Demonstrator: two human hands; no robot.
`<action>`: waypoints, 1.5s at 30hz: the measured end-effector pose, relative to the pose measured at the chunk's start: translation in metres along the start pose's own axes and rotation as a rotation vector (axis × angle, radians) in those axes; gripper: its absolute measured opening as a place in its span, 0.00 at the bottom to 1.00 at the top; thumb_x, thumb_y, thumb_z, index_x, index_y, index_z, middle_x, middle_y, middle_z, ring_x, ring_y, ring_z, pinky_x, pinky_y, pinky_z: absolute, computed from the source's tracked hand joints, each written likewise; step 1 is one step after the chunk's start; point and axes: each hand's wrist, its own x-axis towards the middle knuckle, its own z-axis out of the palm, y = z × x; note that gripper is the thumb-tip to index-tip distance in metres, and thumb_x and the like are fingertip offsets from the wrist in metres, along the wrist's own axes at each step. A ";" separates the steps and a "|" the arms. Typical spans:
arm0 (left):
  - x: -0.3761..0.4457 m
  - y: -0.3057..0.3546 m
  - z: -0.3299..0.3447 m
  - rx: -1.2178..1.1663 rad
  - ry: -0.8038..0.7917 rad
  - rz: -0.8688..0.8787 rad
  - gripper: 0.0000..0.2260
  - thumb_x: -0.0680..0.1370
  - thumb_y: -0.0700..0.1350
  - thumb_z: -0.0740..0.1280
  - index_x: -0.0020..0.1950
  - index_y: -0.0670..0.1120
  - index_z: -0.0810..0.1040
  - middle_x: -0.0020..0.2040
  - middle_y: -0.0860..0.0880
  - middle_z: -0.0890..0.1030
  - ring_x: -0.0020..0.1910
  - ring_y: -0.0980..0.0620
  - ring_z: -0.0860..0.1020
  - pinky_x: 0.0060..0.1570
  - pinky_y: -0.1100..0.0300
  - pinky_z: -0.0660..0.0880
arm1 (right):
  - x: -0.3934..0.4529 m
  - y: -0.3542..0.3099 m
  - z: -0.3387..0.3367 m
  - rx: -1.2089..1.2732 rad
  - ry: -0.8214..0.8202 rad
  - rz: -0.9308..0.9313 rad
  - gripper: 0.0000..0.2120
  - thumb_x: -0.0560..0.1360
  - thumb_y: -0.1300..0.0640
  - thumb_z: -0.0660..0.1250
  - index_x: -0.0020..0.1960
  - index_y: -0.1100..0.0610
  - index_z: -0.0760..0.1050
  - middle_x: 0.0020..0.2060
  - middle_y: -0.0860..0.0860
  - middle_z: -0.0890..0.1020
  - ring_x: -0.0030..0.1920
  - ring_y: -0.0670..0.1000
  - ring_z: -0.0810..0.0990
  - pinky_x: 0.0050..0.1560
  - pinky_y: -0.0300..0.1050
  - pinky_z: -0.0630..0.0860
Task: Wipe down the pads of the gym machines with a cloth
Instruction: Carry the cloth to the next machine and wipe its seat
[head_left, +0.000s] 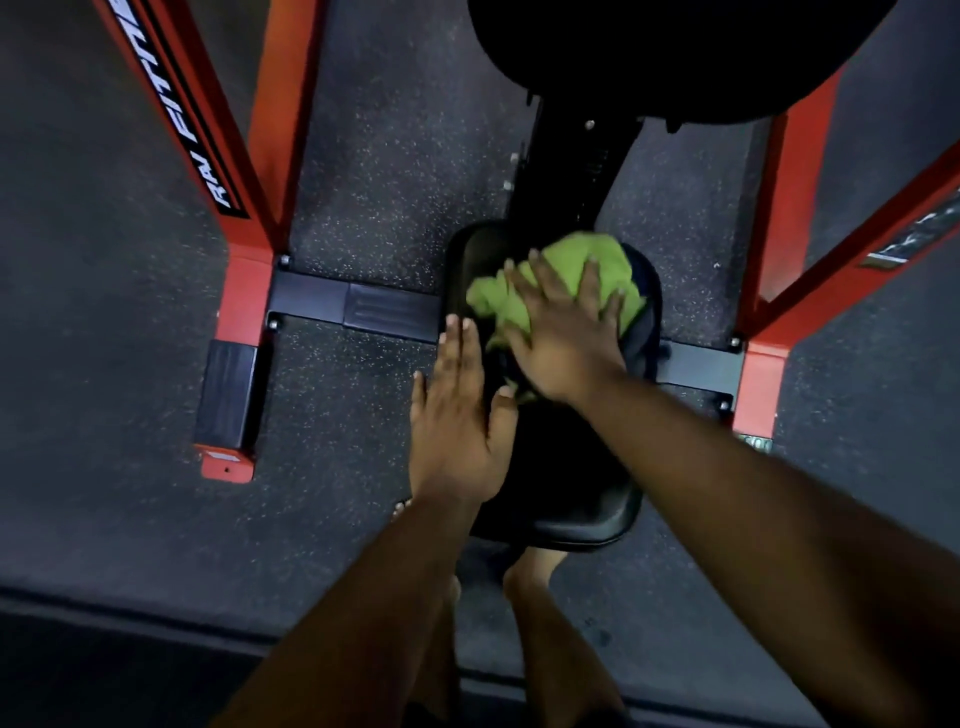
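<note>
The right hand (563, 332) lies flat, fingers spread, pressing a green cloth (566, 275) onto the far end of the black pad (582, 514). The left hand (457, 410), fingers straight and together, rests on the pad's left edge. The pad runs lengthwise away from the person, between red frame legs (244, 291).

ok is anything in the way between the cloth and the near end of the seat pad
Nothing visible blocks it. The right hand presses the cloth flat on the far end of the pad, and the near end lies bare. The left hand rests along the pad's left edge, beside that path, not across it.
</note>
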 end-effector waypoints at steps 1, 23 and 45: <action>0.001 0.002 0.000 -0.006 0.010 -0.003 0.33 0.81 0.57 0.48 0.85 0.50 0.47 0.85 0.54 0.47 0.83 0.56 0.49 0.81 0.44 0.49 | 0.021 -0.004 -0.004 0.007 0.008 0.019 0.34 0.81 0.36 0.54 0.83 0.40 0.45 0.83 0.43 0.44 0.80 0.69 0.37 0.73 0.79 0.45; -0.062 0.002 0.023 -0.017 0.367 -0.200 0.38 0.82 0.65 0.48 0.84 0.41 0.45 0.84 0.42 0.45 0.84 0.45 0.45 0.76 0.29 0.46 | 0.008 -0.039 -0.003 -0.095 -0.054 -0.426 0.31 0.75 0.36 0.59 0.77 0.34 0.61 0.81 0.39 0.56 0.81 0.64 0.43 0.74 0.74 0.54; -0.115 -0.014 -0.006 -0.526 0.240 -0.283 0.27 0.80 0.67 0.51 0.79 0.62 0.57 0.83 0.60 0.52 0.78 0.70 0.49 0.81 0.41 0.47 | -0.161 0.068 0.011 -0.178 -0.091 -0.507 0.43 0.72 0.27 0.57 0.79 0.30 0.37 0.81 0.37 0.38 0.82 0.62 0.40 0.73 0.78 0.51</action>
